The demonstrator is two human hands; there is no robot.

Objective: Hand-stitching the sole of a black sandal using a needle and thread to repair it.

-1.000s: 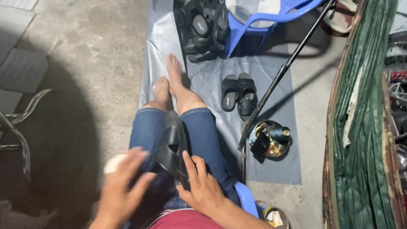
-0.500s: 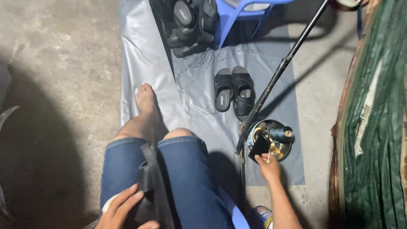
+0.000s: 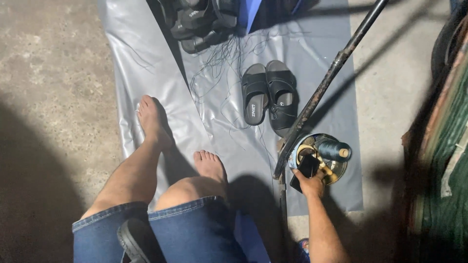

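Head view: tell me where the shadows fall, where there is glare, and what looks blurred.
Head view: deep shadow covers the concrete floor at lower left and the right edge; soft glare streaks the grey plastic sheet; the black sandals are sharp; the right hand at the round tin is dim; the shoe on the lap is dark and cropped.

Grey sheet (image 3: 146,63) on concrete floor (image 3: 48,73) bears sandals (image 3: 269,97).
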